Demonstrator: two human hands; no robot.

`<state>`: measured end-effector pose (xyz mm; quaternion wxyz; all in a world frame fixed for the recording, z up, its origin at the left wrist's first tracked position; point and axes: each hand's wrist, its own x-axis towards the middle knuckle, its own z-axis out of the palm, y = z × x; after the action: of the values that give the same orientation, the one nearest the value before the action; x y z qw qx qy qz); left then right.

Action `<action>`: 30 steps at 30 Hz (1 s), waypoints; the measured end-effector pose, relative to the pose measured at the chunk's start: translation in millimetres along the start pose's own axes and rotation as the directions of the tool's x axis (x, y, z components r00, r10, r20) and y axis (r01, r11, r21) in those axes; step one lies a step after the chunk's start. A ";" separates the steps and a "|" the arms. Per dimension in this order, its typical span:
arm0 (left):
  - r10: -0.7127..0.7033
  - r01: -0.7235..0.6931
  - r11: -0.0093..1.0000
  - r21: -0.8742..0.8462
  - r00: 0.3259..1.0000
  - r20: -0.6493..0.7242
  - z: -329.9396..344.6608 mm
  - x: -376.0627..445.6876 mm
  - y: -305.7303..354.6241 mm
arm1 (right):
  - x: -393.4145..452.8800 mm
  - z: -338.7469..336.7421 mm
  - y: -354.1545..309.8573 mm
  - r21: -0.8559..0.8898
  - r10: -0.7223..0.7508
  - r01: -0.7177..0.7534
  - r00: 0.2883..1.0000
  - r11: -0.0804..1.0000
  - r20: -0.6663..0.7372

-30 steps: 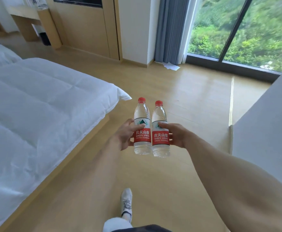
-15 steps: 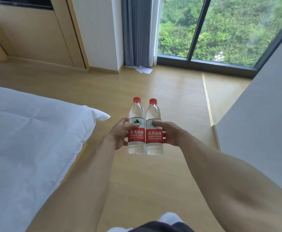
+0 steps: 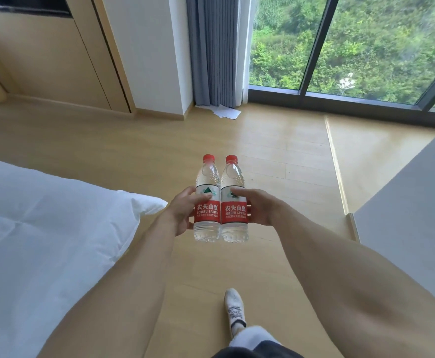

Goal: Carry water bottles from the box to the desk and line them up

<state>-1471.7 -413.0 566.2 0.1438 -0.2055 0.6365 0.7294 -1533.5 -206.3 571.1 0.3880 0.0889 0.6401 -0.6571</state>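
step: mid-carry, walking two bottles toward the desk. No box or desk that I can identify in view.
left hand (image 3: 183, 214): fingers and thumb wrapped round the left Nongfu Spring bottle (image 3: 206, 202) at label height.
right hand (image 3: 259, 208): wrapped round the right Nongfu Spring bottle (image 3: 234, 202), index finger laid across the top of the label.
bottles: both upright, held out in front over the wood floor (image 3: 275, 161), sides touching, red caps (image 3: 208, 158) level.
position: bed (image 3: 43, 228) near left, white wall panel (image 3: 405, 215) right, window (image 3: 353, 47) far ahead.
how-to: keep them pressed together so each steadies the other; stay upright; grip on the label band, where I judge the wall is stiffer, not on the soft shoulder.
how-to 2: watch my step, shoe (image 3: 234, 308) is swinging through right under the load.
risk: thin plastic probably flexes if I squeeze hard; light firm hold is enough.
label text: red band, white characters 农夫山泉, below it "NONGFU SPRING".
label small print: a further line, too small to read for sure.
logo: green triangle mark on the white band above.
contents: clear, look full.
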 end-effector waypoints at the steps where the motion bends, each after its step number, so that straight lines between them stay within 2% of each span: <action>1: 0.002 -0.002 1.000 -0.006 1.000 -0.015 -0.1 16.4 9.7 | 16.2 -5.2 -14.7 -0.009 0.003 -0.003 1.000 1.000 0.016; 8: -0.007 0.000 0.998 -0.058 0.994 -0.112 2.7 113.5 80.9 | 109.3 -31.7 -115.6 -0.065 0.008 -0.003 0.997 0.998 0.073; 17: -0.028 0.008 0.992 -0.128 0.987 -0.161 -31.9 206.4 126.1 | 208.2 -31.1 -187.2 -0.100 0.034 -0.021 0.991 0.995 0.129; 23: -0.032 0.005 0.990 -0.143 0.982 -0.187 -82.1 280.1 151.0 | 295.1 -8.4 -232.5 -0.143 0.045 -0.029 0.992 0.989 0.115; 30: -0.019 -0.012 0.988 -0.157 0.980 -0.196 -175.7 378.1 211.4 | 413.0 51.2 -313.8 -0.185 0.052 -0.033 0.994 0.982 0.096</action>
<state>-1881.3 -637.4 548.9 0.0648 -0.2887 0.5877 0.7530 -1992.0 -454.3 568.5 0.4401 0.0333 0.6755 -0.5907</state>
